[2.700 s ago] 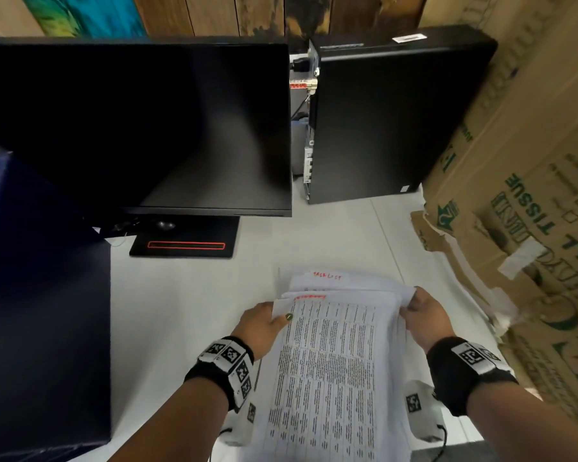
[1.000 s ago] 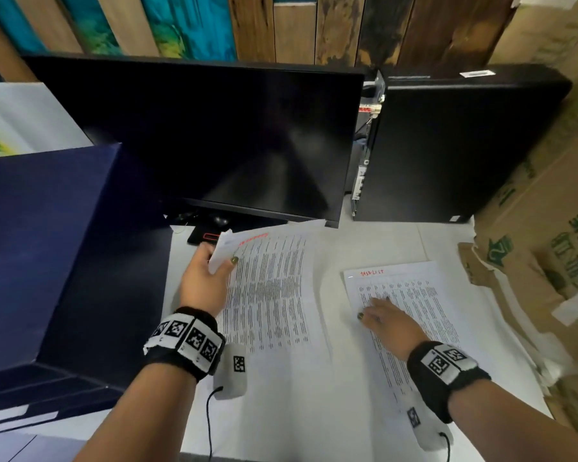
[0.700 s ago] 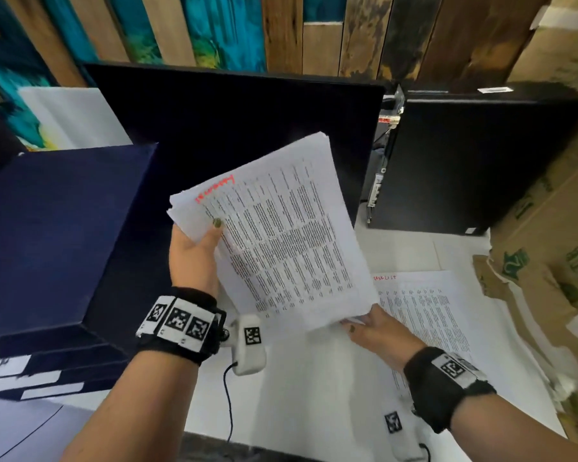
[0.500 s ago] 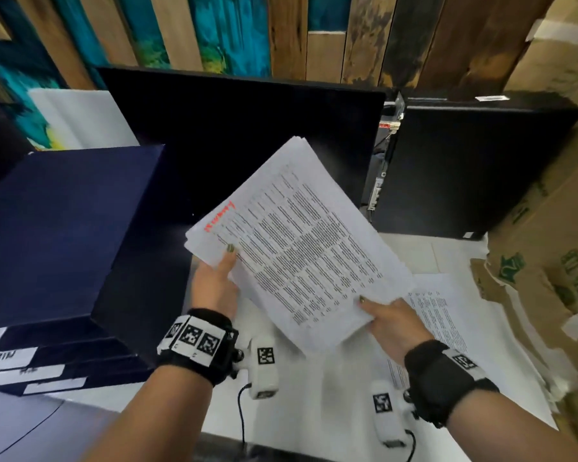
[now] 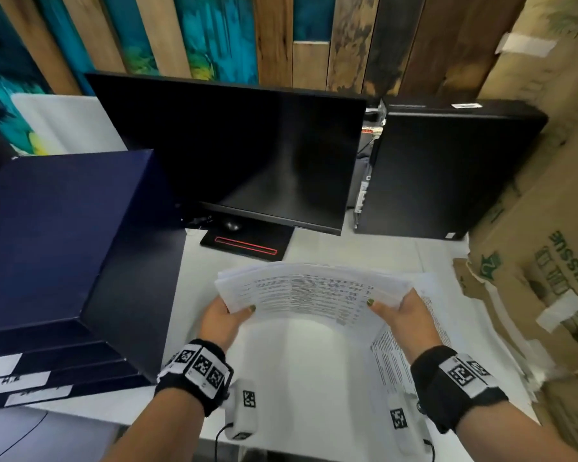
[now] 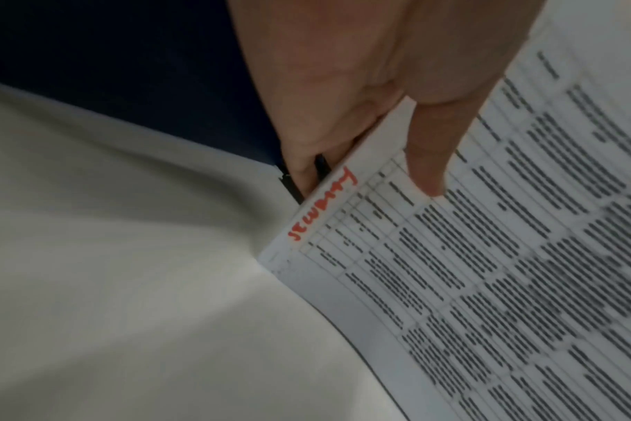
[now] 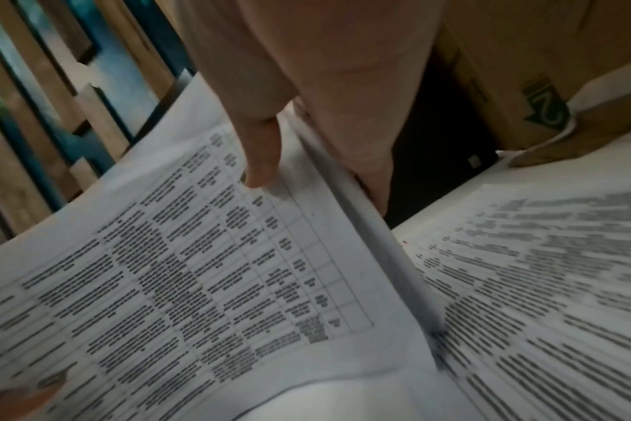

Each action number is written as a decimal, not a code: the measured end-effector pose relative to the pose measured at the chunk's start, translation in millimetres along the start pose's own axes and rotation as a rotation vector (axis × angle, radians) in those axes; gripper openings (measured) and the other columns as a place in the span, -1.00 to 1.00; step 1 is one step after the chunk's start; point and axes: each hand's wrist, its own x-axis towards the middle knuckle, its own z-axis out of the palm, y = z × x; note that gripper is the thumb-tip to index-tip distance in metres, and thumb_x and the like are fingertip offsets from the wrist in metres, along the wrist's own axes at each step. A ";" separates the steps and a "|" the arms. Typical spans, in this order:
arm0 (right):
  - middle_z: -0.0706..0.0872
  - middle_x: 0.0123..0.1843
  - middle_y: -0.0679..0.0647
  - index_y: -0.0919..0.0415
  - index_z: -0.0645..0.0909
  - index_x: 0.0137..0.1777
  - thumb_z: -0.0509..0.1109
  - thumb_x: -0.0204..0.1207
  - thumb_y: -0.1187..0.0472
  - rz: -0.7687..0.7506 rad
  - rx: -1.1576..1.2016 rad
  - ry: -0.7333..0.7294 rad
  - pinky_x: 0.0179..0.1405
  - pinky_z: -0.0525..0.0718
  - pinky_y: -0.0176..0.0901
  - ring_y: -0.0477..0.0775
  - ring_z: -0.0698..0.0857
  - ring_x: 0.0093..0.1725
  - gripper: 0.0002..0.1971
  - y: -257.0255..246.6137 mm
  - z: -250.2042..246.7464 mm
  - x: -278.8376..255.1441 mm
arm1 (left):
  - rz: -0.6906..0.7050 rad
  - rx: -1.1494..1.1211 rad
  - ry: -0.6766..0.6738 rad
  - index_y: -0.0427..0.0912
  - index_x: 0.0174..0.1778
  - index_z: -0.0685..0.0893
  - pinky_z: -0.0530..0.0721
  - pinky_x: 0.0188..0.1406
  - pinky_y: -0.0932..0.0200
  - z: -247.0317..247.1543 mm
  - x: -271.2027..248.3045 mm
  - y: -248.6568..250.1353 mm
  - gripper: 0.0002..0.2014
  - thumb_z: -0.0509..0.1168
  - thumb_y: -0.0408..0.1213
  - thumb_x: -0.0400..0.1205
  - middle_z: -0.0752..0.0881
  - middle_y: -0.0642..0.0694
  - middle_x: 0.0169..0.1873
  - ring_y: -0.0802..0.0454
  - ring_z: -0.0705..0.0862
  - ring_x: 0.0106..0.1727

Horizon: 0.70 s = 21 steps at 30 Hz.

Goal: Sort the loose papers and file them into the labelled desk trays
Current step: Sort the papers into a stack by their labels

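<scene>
While the left hand [image 5: 226, 320] pinches one short end of a sheaf of printed papers [image 5: 311, 291], thumb on top and fingers underneath, the right hand [image 5: 402, 316] pinches the opposite end the same way, so the sheaf bows upward between them, held clear of the white worktop [image 5: 301, 371]. In the left wrist view the thumb [image 6: 429, 159] presses the top sheet just beside a red handwritten word [image 6: 321, 209] at the page corner; I cannot read the word. In the right wrist view the thumb [image 7: 262, 159] lies on the printed table while the fingers curl under the edge of the stack. A second printed sheet [image 5: 392, 356] lies flat on the worktop under and just beside the right hand. Left of the sheaf stands a dark blue stack of desk trays [image 5: 64, 235], with white labels [image 5: 37, 395] on the tray fronts. Behind the sheaf sit a black monitor [image 5: 247, 155] and, to its right, a black computer case [image 5: 447, 175]. Right of the sheaf, cardboard boxes [image 5: 544, 261] crowd the worktop edge.
</scene>
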 end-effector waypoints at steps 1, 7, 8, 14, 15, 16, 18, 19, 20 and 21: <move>0.73 0.06 -0.13 0.09 0.58 0.23 0.39 0.53 0.34 0.017 -0.012 0.000 -0.26 0.57 -0.51 -0.30 0.66 -0.03 -0.71 5.7 0.5 -0.3 | 0.003 -0.026 -0.016 -0.14 0.08 0.64 0.56 -0.20 0.37 3.4 -2.7 -0.8 -0.70 0.37 -0.55 0.51 0.73 0.01 -0.07 0.09 0.68 -0.02; 0.69 -0.07 -0.15 -0.03 0.58 0.08 0.35 0.56 0.34 0.060 -0.095 0.019 -0.02 0.65 -0.18 -0.05 0.67 0.01 -0.76 8.4 3.6 -1.1 | -0.043 0.117 0.056 -0.12 0.23 0.61 0.53 0.09 0.16 12.5 -2.1 -11.9 -0.74 0.32 -0.36 0.62 0.69 0.02 0.01 -0.04 0.65 0.14; 0.69 -0.05 -0.16 -0.06 0.57 0.09 0.37 0.54 0.35 0.027 -0.087 0.014 -0.05 0.63 -0.22 -0.08 0.66 0.00 -0.73 4.6 3.4 -1.7 | -0.040 0.137 0.077 -0.11 0.24 0.61 0.53 0.10 0.14 11.5 -2.0 -11.5 -0.75 0.29 -0.34 0.64 0.69 0.02 0.02 -0.06 0.65 0.16; 0.56 0.15 -0.14 -0.17 0.42 0.36 0.50 0.44 0.30 -0.121 -0.128 0.073 0.15 0.53 -0.19 -0.05 0.55 0.16 -0.43 -20.6 -4.7 3.5 | 0.065 0.198 0.089 -0.08 0.26 0.54 0.58 0.06 0.17 -1.3 -9.4 10.3 -0.73 0.18 -0.43 0.68 0.67 0.05 0.03 0.06 0.63 0.05; 0.55 0.15 -0.15 -0.19 0.39 0.40 0.50 0.45 0.28 -0.138 -0.145 0.071 0.18 0.48 -0.18 -0.06 0.53 0.16 -0.40 -25.0 -5.0 5.2 | 0.079 0.210 0.072 -0.05 0.26 0.54 0.61 0.06 0.17 -5.1 -9.8 12.9 -0.72 0.18 -0.42 0.68 0.69 0.06 0.05 0.06 0.65 0.06; 0.56 0.14 -0.14 -0.19 0.38 0.41 0.50 0.45 0.26 -0.152 -0.168 0.056 0.17 0.46 -0.18 -0.06 0.53 0.15 -0.40 -30.6 -4.4 5.8 | 0.094 0.234 0.055 -0.02 0.26 0.54 0.63 0.03 0.21 -9.1 -9.4 15.3 -0.71 0.19 -0.41 0.68 0.71 0.06 0.07 0.07 0.67 0.07; 0.57 0.21 -0.12 -0.20 0.44 0.35 0.50 0.46 0.19 -0.159 -0.287 -0.010 0.19 0.50 -0.16 -0.01 0.54 0.19 -0.48 -39.3 -0.2 8.2 | 0.121 0.292 0.030 0.01 0.26 0.54 0.59 -0.14 0.43 -19.3 -11.1 22.0 -0.70 0.18 -0.42 0.68 0.71 0.10 0.05 0.16 0.67 0.02; 0.56 0.26 -0.12 -0.22 0.47 0.32 0.50 0.45 0.13 -0.160 -0.393 -0.032 0.26 0.52 -0.10 0.01 0.53 0.26 -0.52 -40.9 1.1 11.0 | 0.134 0.312 0.019 0.01 0.25 0.54 0.54 -0.24 0.54 -23.3 -11.8 26.8 -0.70 0.17 -0.43 0.68 0.70 0.12 0.02 0.23 0.66 -0.03; 0.54 0.29 -0.13 -0.23 0.49 0.31 0.51 0.43 0.06 -0.172 -0.531 -0.047 0.34 0.50 -0.03 0.02 0.50 0.32 -0.54 -42.7 3.0 13.0 | 0.142 0.321 0.008 0.01 0.24 0.54 0.52 -0.30 0.59 -27.3 -13.0 31.7 -0.69 0.17 -0.45 0.68 0.69 0.14 0.00 0.28 0.64 -0.06; 0.53 0.29 -0.14 -0.23 0.50 0.30 0.50 0.42 -0.01 -0.195 -0.666 -0.059 0.40 0.44 0.01 0.00 0.47 0.35 -0.54 -44.0 6.0 14.3 | 0.149 0.332 -0.004 0.01 0.22 0.53 0.55 -0.28 0.57 -31.5 -14.2 36.3 -0.70 0.17 -0.46 0.67 0.69 0.15 -0.01 0.28 0.65 -0.06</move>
